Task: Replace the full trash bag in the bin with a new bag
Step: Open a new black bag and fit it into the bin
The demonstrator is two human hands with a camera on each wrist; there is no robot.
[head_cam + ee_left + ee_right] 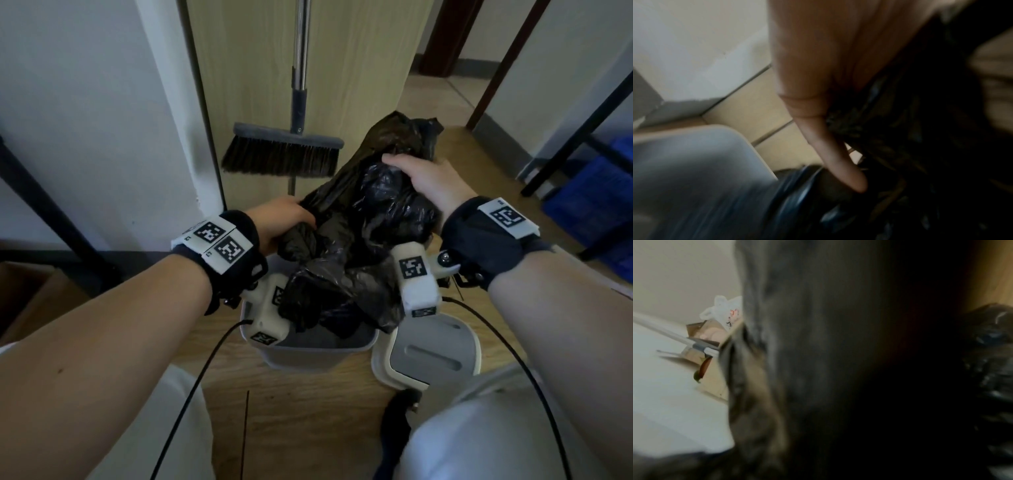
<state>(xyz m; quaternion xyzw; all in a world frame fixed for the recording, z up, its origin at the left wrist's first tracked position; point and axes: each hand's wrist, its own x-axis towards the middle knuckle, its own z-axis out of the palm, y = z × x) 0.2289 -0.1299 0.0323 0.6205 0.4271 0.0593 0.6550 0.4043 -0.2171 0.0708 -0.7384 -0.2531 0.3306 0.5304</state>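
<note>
A crumpled black trash bag (363,233) bulges up out of the small grey bin (308,353) on the wooden floor. My left hand (284,222) grips the bag's gathered plastic on its left side. My right hand (424,178) curls over the bag's upper right part, near its bunched top. In the left wrist view a finger (840,162) presses against dark plastic (910,138) beside the bin's grey rim (701,162). Black plastic (838,369) fills most of the blurred right wrist view, hiding the right fingers there.
The bin's grey and white lid (431,356) lies on the floor right of the bin. A broom (284,150) leans on a wooden door behind. A blue crate (596,192) sits under a dark-framed table at right. A cardboard box (30,294) stands at left.
</note>
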